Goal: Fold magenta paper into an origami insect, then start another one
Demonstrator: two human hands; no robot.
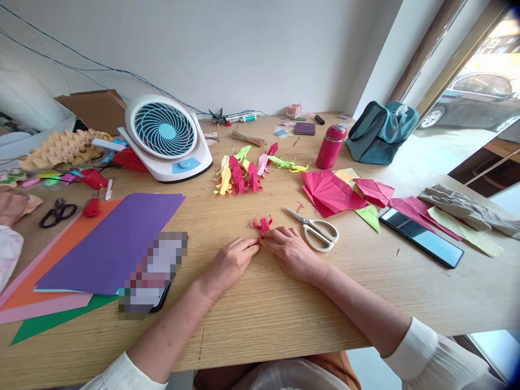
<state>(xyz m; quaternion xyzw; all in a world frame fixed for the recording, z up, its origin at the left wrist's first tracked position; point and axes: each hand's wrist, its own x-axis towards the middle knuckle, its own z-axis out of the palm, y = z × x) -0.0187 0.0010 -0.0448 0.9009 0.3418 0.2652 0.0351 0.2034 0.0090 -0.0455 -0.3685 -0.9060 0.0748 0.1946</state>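
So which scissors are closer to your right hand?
The white scissors, lying just beyond the right hand; the black scissors lie far off at the table's left.

You are pinching one small red paper figure (pixel 265 223) with your left hand (pixel 232 264) and your right hand (pixel 296 253), two in all, and one co-worker's hand (pixel 13 205) is showing at the far left. Two pairs of scissors (pixel 312 222) are lying on the table (pixel 244 319), one white-handled and one black-handled, and two phones (pixel 422 238) are lying there too, one on either side of you. You are facing one fan (pixel 164 138), one bottle (pixel 332 146), one teal bag (pixel 376 138), one purple booklet (pixel 304 128) and one bundle of sticks (pixel 248 138), while one car (pixel 475 100) is standing outside. At least five coloured sheets (pixel 122 233) are showing on your left; the folded figures (pixel 236 176) beyond your hands are crowding too closely for a sure count
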